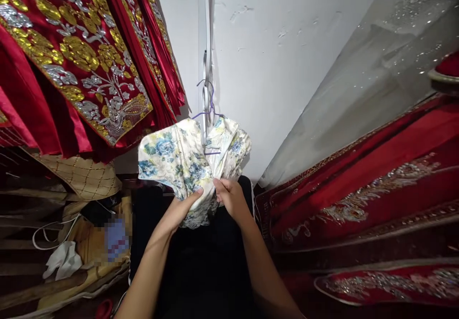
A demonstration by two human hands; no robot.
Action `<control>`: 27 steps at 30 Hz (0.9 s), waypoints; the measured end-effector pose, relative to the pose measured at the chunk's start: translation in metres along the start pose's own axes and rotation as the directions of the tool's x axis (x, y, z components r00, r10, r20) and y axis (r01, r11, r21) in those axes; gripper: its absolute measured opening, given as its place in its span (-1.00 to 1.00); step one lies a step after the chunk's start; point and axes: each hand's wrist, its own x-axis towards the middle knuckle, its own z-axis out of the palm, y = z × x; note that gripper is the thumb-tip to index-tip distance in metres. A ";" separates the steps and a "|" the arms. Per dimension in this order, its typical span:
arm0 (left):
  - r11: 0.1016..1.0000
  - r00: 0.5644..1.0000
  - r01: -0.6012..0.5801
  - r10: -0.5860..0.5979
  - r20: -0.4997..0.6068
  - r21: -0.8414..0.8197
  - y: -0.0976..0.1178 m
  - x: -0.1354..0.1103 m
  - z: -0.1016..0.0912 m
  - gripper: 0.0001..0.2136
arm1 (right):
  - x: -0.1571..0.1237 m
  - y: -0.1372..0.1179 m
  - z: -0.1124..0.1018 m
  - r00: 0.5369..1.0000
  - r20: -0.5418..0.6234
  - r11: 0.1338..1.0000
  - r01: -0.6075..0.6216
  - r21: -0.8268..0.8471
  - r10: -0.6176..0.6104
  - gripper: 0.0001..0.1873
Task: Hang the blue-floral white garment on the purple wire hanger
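A white garment with blue and yellow flowers [186, 159] hangs on a purple wire hanger [210, 111] against a white wall. Both hands hold its lower part, side by side. My left hand [182, 209] grips the cloth from below, thumb on top. My right hand [229, 194] pinches the cloth with its fingers closed over a fold. The hem bunches up between the two hands, above a black surface [201, 266].
Red garments with gold and silver embroidery [71, 56] hang at the upper left. More red embroidered cloth [366, 190] lies at the right, beside clear plastic sheeting [376, 60]. A woven straw hat [82, 175], white cords and white cloth [62, 259] clutter the lower left.
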 end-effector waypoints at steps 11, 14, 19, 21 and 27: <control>0.842 0.655 -0.404 0.538 -0.530 0.356 -0.042 0.034 -0.018 -0.36 | -0.013 0.010 0.008 0.997 0.079 0.967 -0.045 0.249 0.026 -0.58; 0.668 0.495 -0.496 0.742 -0.452 0.554 -0.059 0.023 0.000 -0.28 | -0.013 0.015 0.019 0.993 0.095 0.926 -0.095 0.365 0.065 -0.62; 0.521 0.611 -0.693 0.791 0.024 0.498 -0.071 0.016 0.020 -0.60 | -0.010 0.017 0.031 0.989 0.146 0.909 -0.077 0.409 0.018 -0.63; 0.496 0.603 -0.720 0.794 0.083 0.486 -0.069 0.020 0.020 -0.69 | -0.008 0.019 0.032 0.990 0.144 0.910 -0.061 0.409 0.002 -0.63; 0.462 0.604 -0.712 0.788 0.124 0.529 -0.057 0.035 0.021 -0.81 | -0.006 0.026 0.032 0.996 0.087 0.906 -0.032 0.422 -0.005 -0.64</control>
